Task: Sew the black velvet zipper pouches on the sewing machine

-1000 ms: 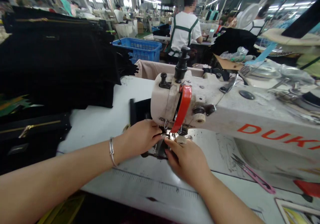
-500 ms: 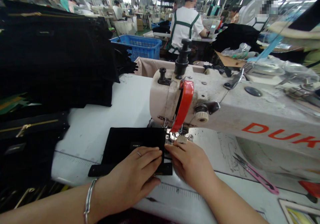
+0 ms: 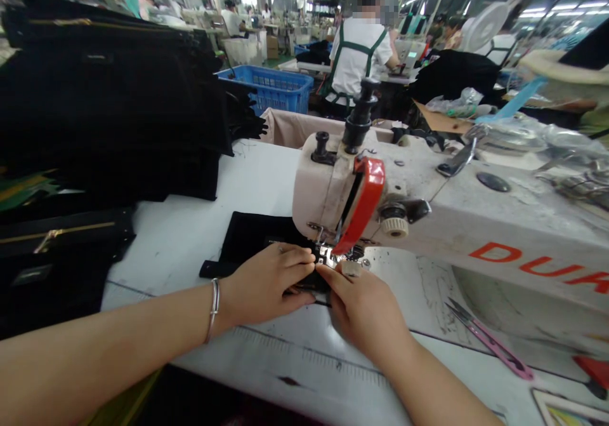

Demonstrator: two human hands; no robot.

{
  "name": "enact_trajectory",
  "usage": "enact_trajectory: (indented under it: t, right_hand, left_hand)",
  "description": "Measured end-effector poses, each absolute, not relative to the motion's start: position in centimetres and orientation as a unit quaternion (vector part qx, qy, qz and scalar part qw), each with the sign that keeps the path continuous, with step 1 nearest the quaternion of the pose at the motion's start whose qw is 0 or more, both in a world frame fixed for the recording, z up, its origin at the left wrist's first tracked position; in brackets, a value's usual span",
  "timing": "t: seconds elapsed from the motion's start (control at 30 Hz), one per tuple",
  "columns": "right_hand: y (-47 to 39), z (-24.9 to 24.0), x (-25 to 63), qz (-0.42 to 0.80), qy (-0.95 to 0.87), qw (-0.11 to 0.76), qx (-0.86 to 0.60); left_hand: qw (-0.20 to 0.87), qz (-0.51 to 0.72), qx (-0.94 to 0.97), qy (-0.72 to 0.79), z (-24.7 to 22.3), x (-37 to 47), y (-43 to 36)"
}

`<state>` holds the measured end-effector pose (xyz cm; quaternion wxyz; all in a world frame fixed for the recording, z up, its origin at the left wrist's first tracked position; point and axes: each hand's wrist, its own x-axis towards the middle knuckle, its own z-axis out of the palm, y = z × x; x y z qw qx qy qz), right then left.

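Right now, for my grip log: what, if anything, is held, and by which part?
The left hand presses flat on the black fabric piece near its edge by the presser foot. Whether the right hand pinches it cannot be told.

Looks forward and down from the wearer's head, above and behind the left hand [image 3: 266, 283] and the right hand [image 3: 368, 299], near enough to catch both forearms [image 3: 118, 337] running in from the left and bottom edges. Faces across the white sewing table [image 3: 257, 166] onto the lettered side of the industrial sewing machine [image 3: 438, 223], close by, right of centre and cropped by the right edge. Reaches past the blue plastic basket [image 3: 283, 93] to a co-worker's back [image 3: 359, 35], far off and high in view.
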<state>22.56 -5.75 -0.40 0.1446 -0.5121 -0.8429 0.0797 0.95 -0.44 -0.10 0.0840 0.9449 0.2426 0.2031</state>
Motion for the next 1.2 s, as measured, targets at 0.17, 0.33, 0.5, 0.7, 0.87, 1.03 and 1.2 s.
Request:
enact_trajectory:
  t: [0.17,0.33,0.5,0.7,0.87,1.03,1.2]
  right_hand:
    - [-5.6,-0.8,22.6,0.062,-0.838,0.143,-0.523]
    - [-5.8,-0.6,22.8,0.104,-0.821,0.213,-0.519]
    - [-5.4,0.1,23.1,0.055,-0.798,0.268,-0.537]
    - [-5.0,-0.1,23.5,-0.01,-0.793,0.174,-0.584]
    - [-5.3,-0.4,23.1,0.057,-0.824,0.267,-0.497]
    - [-5.3,-0.7,22.8,0.066,-0.828,0.28,-0.482]
    - [-5.0,-1.1,22.9,0.085,-0.828,0.266,-0.486]
  left_hand:
    - [0.072,0.214,0.944,0.242,-0.2,1.4,1.0]
    - [0.093,0.193,0.94,0.265,-0.1,0.8,1.6]
    - [0.136,0.226,0.931,0.252,-0.6,-1.1,3.4]
    - [0.173,0.241,0.92,0.255,-0.7,-0.9,3.1]
    - [0.121,0.259,0.917,0.276,-0.4,0.7,0.8]
    - [0.111,0.251,0.918,0.287,-0.5,1.4,0.7]
    - [0.117,0.254,0.917,0.284,-0.5,1.6,1.7]
